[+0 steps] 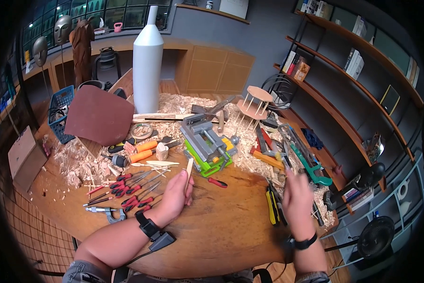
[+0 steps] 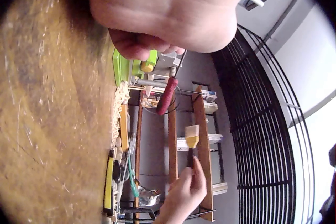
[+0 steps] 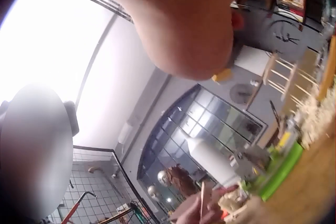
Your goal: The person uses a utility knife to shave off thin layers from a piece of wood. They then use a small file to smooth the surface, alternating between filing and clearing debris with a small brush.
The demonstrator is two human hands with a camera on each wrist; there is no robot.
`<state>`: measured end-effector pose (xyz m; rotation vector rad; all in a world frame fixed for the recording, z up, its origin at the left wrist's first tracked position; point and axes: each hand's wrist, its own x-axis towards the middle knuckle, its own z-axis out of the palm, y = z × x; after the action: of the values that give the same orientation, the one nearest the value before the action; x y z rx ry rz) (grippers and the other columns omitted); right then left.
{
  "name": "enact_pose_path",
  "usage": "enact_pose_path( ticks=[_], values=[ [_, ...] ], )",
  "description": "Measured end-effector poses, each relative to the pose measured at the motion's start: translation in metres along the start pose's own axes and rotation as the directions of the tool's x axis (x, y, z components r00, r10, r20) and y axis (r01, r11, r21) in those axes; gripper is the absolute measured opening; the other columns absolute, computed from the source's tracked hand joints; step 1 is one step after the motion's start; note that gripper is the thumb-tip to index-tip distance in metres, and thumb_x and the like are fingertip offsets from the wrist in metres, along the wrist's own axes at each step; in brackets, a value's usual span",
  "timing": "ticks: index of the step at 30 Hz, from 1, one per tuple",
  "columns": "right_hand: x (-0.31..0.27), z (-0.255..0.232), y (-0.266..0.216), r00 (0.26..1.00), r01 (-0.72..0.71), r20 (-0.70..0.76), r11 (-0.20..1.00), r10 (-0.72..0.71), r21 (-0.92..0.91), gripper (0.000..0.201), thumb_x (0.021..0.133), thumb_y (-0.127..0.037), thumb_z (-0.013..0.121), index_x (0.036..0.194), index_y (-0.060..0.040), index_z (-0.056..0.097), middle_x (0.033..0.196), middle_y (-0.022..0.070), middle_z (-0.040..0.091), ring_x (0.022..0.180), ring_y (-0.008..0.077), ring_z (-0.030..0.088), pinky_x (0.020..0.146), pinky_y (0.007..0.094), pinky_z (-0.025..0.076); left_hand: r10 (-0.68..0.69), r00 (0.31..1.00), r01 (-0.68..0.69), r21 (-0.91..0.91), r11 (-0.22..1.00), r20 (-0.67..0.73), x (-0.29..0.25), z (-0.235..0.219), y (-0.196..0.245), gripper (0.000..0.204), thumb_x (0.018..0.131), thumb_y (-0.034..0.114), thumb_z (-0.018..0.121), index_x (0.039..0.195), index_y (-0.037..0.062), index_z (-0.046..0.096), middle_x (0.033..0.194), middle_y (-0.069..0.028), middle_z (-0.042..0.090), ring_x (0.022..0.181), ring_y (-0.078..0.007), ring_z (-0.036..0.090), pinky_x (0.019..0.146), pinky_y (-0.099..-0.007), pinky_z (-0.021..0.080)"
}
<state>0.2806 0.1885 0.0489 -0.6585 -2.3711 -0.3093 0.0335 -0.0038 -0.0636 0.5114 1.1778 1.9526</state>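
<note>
My left hand (image 1: 176, 191) grips a short pale wooden strip (image 1: 190, 170), which points upward between thumb and fingers. A thin-shafted tool with a red-and-black handle (image 1: 216, 182) sticks out from the same hand; its red handle (image 2: 168, 96) shows above table height in the left wrist view. At the right, my raised right hand (image 1: 298, 198) holds a flat brush (image 1: 280, 158) by its dark handle, somewhat blurred. The brush has pale bristles (image 2: 192, 130) and a yellow band. Beyond the left hand stands a grey and green bench vise (image 1: 207, 146).
Several red-handled tools (image 1: 132, 191) and a micrometer (image 1: 109, 214) lie left of my left hand. Yellow cutters (image 1: 272, 205) lie near the right hand. Wood shavings (image 1: 174, 104), orange-handled chisels (image 1: 145, 151), a tall white bottle (image 1: 148, 66) and a small wooden tiered stand (image 1: 254, 106) are farther back.
</note>
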Motion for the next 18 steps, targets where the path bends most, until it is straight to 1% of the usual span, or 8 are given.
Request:
enact_pose_path(
  ticks=[2, 3, 5, 10, 12, 14, 16, 18],
  values=[
    [-0.035, 0.015, -0.012, 0.955, 0.07, 0.294, 0.992, -0.037, -0.101, 0.03, 0.084, -0.011, 0.064, 0.113, -0.0066, 0.068, 0.084, 0.0132, 0.061, 0.072, 0.0321, 0.066, 0.061, 0.0417, 0.054, 0.008, 1.0, -0.008, -0.003, 1.0, 0.001, 0.001, 0.0, 0.0, 0.041, 0.109, 0.042, 0.034, 0.095, 0.0083, 0.052, 0.061, 0.0003, 0.042, 0.046, -0.0108, 0.037, 0.043, -0.026, 0.037],
    [-0.049, 0.026, -0.008, 0.955, 0.072, 0.294, 0.992, -0.04, -0.099, 0.03, 0.084, -0.011, 0.064, 0.113, -0.0066, 0.068, 0.084, 0.0132, 0.061, 0.072, 0.0321, 0.066, 0.061, 0.0417, 0.054, 0.008, 1.0, -0.008, 0.001, 1.0, -0.001, 0.001, 0.0, -0.001, 0.041, 0.109, 0.042, 0.034, 0.095, 0.0083, 0.052, 0.061, 0.0002, 0.042, 0.046, -0.0108, 0.037, 0.043, -0.0261, 0.037],
    [-0.069, 0.041, -0.003, 0.896, 0.111, 0.439, 0.99, -0.064, -0.082, 0.026, 0.087, -0.011, 0.064, 0.111, -0.0109, 0.071, 0.082, 0.0128, 0.06, 0.066, 0.0341, 0.064, 0.059, 0.044, 0.053, -0.004, 1.0, 0.004, 0.011, 1.0, 0.003, 0.0, 0.0, -0.002, 0.041, 0.109, 0.042, 0.034, 0.095, 0.0083, 0.052, 0.061, 0.0001, 0.042, 0.046, -0.0109, 0.037, 0.043, -0.0262, 0.037],
    [-0.034, 0.018, 0.003, 0.952, -0.009, 0.306, 1.0, 0.008, 0.002, 0.029, 0.087, -0.014, 0.065, 0.115, -0.0138, 0.07, 0.082, 0.0118, 0.062, 0.067, 0.0323, 0.067, 0.063, 0.0442, 0.056, -0.001, 1.0, 0.001, 0.013, 1.0, 0.002, 0.0, 0.002, -0.002, 0.041, 0.109, 0.044, 0.035, 0.094, 0.0098, 0.052, 0.059, 0.0002, 0.039, 0.046, -0.0127, 0.035, 0.046, -0.0287, 0.036],
    [-0.019, 0.018, 0.014, 0.884, 0.086, 0.427, 0.964, -0.19, 0.25, 0.027, 0.087, -0.014, 0.064, 0.113, -0.0158, 0.072, 0.082, 0.0119, 0.064, 0.069, 0.0326, 0.068, 0.064, 0.0445, 0.056, 0.004, 1.0, -0.004, 0.018, 1.0, 0.006, 0.0, 0.002, -0.001, 0.041, 0.109, 0.044, 0.035, 0.094, 0.0098, 0.052, 0.059, 0.0003, 0.04, 0.046, -0.0126, 0.035, 0.046, -0.0287, 0.036],
    [-0.007, 0.036, 0.021, 0.869, 0.153, 0.428, 0.956, -0.25, 0.249, 0.024, 0.088, -0.013, 0.063, 0.109, -0.0162, 0.073, 0.082, 0.0133, 0.065, 0.072, 0.0336, 0.068, 0.064, 0.0439, 0.056, 0.005, 1.0, -0.005, 0.02, 1.0, 0.007, -0.001, 0.001, -0.002, 0.041, 0.109, 0.044, 0.035, 0.094, 0.0098, 0.052, 0.06, 0.0004, 0.04, 0.046, -0.0126, 0.035, 0.046, -0.0288, 0.036],
    [0.005, 0.047, 0.022, 0.917, 0.115, 0.39, 0.991, -0.079, -0.07, 0.022, 0.089, -0.013, 0.061, 0.108, -0.0139, 0.073, 0.083, 0.015, 0.066, 0.074, 0.0349, 0.068, 0.065, 0.0439, 0.056, 0.008, 1.0, -0.008, 0.002, 1.0, 0.017, -0.002, 0.001, -0.001, 0.041, 0.109, 0.045, 0.035, 0.094, 0.0097, 0.052, 0.06, 0.0004, 0.04, 0.046, -0.0126, 0.035, 0.046, -0.0288, 0.036],
    [0.015, 0.044, 0.032, 0.953, 0.067, 0.299, 0.998, -0.057, -0.021, 0.021, 0.089, -0.012, 0.061, 0.108, -0.011, 0.072, 0.085, 0.0166, 0.067, 0.076, 0.0356, 0.068, 0.065, 0.0449, 0.055, 0.002, 1.0, -0.002, -0.009, 1.0, 0.007, -0.002, 0.001, 0.001, 0.041, 0.109, 0.043, 0.035, 0.094, 0.0087, 0.052, 0.06, 0.0003, 0.041, 0.046, -0.0119, 0.036, 0.045, -0.0277, 0.037]
  ],
)
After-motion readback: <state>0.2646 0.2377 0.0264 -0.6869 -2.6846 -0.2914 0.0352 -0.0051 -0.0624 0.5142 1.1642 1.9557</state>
